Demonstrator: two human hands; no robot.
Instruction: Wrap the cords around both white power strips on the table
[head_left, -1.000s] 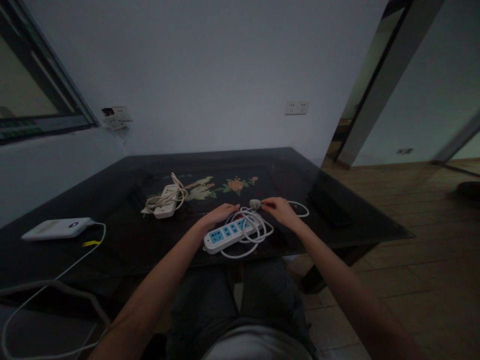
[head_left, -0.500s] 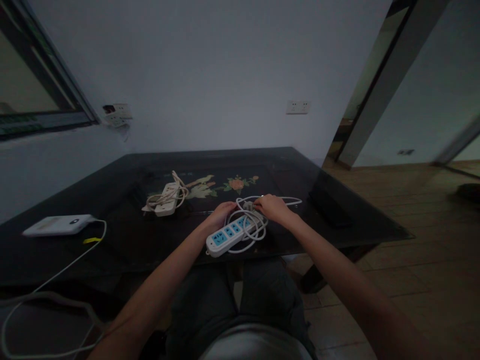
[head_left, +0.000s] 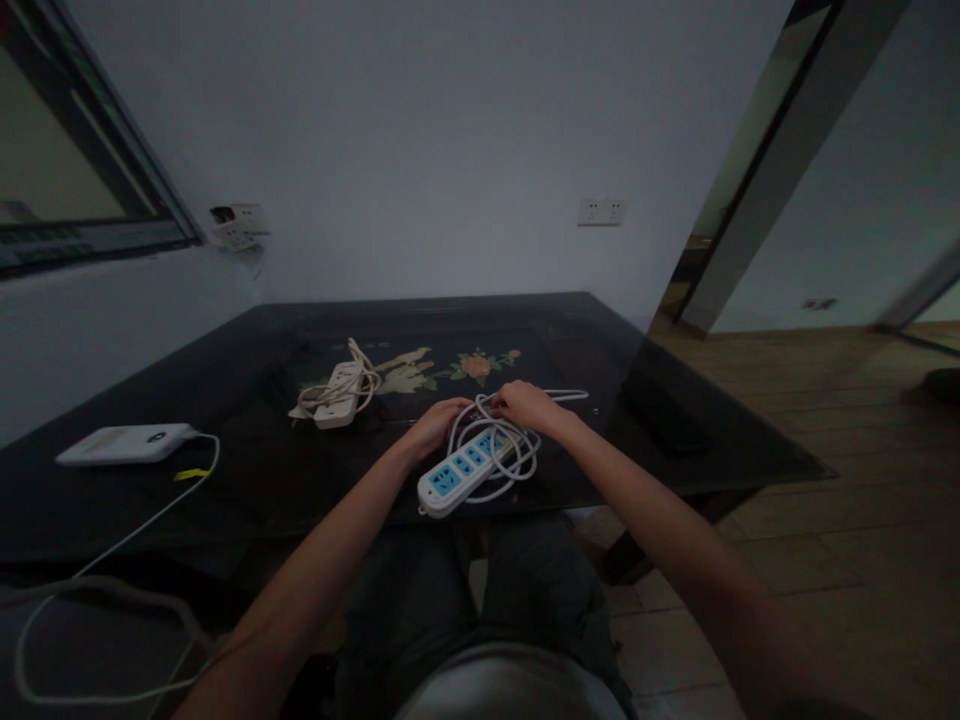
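The R hand [head_left: 525, 405] is above the far end of the white power strip [head_left: 454, 476], w/ fingers bent and the tips brought together, pinching the white cord [head_left: 516, 447]; which part exactly, the fingers hide. The L hand [head_left: 439, 424] is at the left side of the same strip, fingers bent, tips next to the cord loops; I cannot tell if they grip smth. The strip lies aslant on the dark table [head_left: 592, 460], on the body side of both hands, w/ blue sockets facing up. Its cord makes loops over the far end, below the R hand, and one stretch passes out to the right of this hand.

To the left of the L hand is a 2nd strip [head_left: 341, 397] w/ its own cord wrapped around. Further left, well apart from the L hand, lies a flat white box [head_left: 127, 446], w/ a thin cable [head_left: 154, 518] coming out. Beyond both hands, the tabletop has a flower pic [head_left: 476, 364]. Beyond the R hand, a double socket [head_left: 601, 212] is on the wall.
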